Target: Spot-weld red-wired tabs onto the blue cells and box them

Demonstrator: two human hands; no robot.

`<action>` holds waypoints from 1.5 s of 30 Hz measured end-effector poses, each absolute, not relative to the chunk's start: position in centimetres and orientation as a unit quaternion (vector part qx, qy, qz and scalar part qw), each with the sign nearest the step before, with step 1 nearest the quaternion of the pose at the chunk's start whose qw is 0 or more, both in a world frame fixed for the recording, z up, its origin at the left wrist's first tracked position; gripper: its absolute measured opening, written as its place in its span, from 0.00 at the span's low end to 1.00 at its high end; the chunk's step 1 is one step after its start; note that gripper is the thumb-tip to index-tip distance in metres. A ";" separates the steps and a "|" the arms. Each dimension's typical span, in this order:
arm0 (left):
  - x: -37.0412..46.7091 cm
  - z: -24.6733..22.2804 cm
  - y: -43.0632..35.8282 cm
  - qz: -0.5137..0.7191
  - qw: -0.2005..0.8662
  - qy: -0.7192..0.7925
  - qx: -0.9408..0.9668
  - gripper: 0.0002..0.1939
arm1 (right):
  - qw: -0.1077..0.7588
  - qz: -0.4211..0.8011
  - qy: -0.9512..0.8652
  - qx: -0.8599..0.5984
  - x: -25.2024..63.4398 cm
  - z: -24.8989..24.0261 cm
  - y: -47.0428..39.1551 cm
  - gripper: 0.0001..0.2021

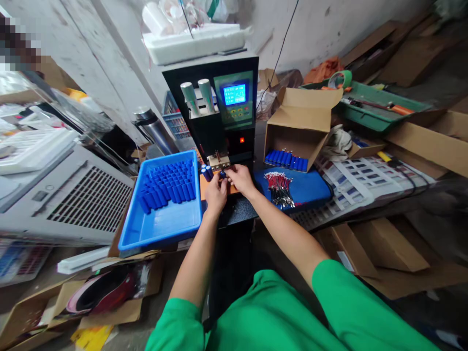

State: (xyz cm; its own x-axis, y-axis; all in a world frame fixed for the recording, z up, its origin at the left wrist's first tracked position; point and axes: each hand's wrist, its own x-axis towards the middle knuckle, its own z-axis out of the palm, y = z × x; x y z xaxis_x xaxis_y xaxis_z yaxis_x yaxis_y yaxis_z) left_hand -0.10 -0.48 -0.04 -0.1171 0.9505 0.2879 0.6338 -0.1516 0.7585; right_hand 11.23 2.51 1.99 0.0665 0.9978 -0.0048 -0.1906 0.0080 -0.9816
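My left hand (216, 194) is closed around a small blue cylindrical battery cell (222, 174), held under the electrode pins (219, 157) of a black spot welder (183, 78). From the right, my right hand (240, 178) reaches to the same cell with its fingers pinched at the cell's top; what lies between those fingertips is too small to make out. A few more blue cells (206, 172) stand upright just left of the pins, on an orange board (205, 191). The welder's blue screen (235, 95) is lit.
Left of my hands, a blue tray (161, 240) holds rows of blue cells. To the right, red and black wire leads (280, 187) lie on a blue pad (310, 187), below an open carton (298, 114) with wrapped cells. A steel flask (155, 129) stands behind the tray.
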 end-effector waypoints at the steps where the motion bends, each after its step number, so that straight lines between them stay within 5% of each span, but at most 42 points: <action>1: -0.1 0.1 -0.6 0.401 0.191 0.631 0.636 0.14 | 0.563 0.525 -0.436 -0.467 11.2 2.0 2.5 0.11; 26: 0.1 0.2 -0.6 0.373 0.186 0.653 0.632 0.17 | 0.571 0.512 -0.449 -0.459 10.9 1.9 2.6 0.07; 45: -0.2 0.2 -0.6 0.403 0.218 0.625 0.632 0.15 | 0.562 0.520 -0.455 -0.455 11.0 1.5 2.2 0.16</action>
